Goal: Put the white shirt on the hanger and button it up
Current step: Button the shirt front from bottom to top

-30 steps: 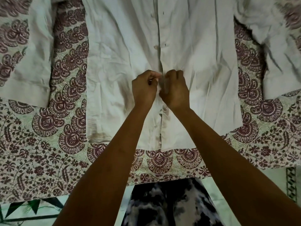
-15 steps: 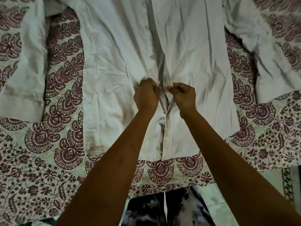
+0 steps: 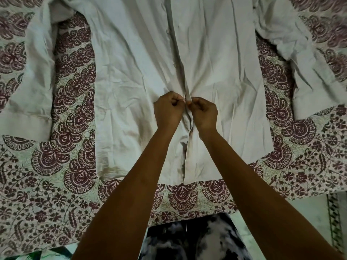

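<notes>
Shirt: a crumpled white cotton button-front shirt (image 3: 131,76) lies flat, front up, on the bed covering, its front opening running straight away from the fingers and back toward the person.
Left hand: the left hand (image 3: 168,110) is curled tight, knuckles up, its fingertips pinching the left edge of the shirt's front opening.
Right hand: the right hand (image 3: 203,113) is curled the same way, pinching the opposite edge; the two sets of fingertips almost touch across the opening.
Grip: both hands hold cloth in a narrow pinch; whether a button sits between the fingers I cannot tell, as the knuckles hide it.
Beyond the fingers: the two front edges lie closed together, with a small pale button (image 3: 167,31) showing on that line.
Nearer than the fingers: the opening gapes slightly down to the hem (image 3: 140,175), between the two forearms.
Sleeves: the left sleeve (image 3: 28,102) lies well out to the left of the fingers, the right sleeve (image 3: 308,76) well out to the right, both spread flat.
Underneath: a cream bedsheet printed with maroon fan and flower motifs (image 3: 62,194) shows all round the shirt.
Closest edge: dark and white mottled fabric (image 3: 187,241) on the person's lap shows below the forearms.
</notes>
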